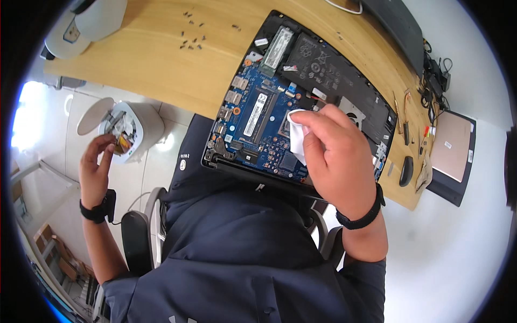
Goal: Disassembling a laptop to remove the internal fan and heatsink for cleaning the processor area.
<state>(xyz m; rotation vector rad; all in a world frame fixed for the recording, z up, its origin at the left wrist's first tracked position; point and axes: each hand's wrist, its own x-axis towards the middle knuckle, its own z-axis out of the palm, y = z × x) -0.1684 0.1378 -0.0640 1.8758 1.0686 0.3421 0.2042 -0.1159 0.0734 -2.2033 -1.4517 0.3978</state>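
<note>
An opened laptop (264, 148) lies tilted near the table's edge, its blue motherboard, memory module (256, 114) and black battery (318, 62) exposed. My right hand (342, 156) is over the board, pinching a folded white wipe (298, 141) beside a chip around the board's middle. The wipe and fingers cover part of that area. Off to the left, my left hand (96, 164) hangs at the rim of a white trash bin (149, 126) with its lid up. Thumb and fingertips are drawn close together; anything between them is too small to make out.
Several small screws (191, 39) are scattered on the wooden table (156, 59). At the right lie screwdrivers (406, 129), a dark oval object (406, 171), black cables (433, 81) and a pinkish-gold panel (451, 145). A chair armrest (137, 242) stands beside me.
</note>
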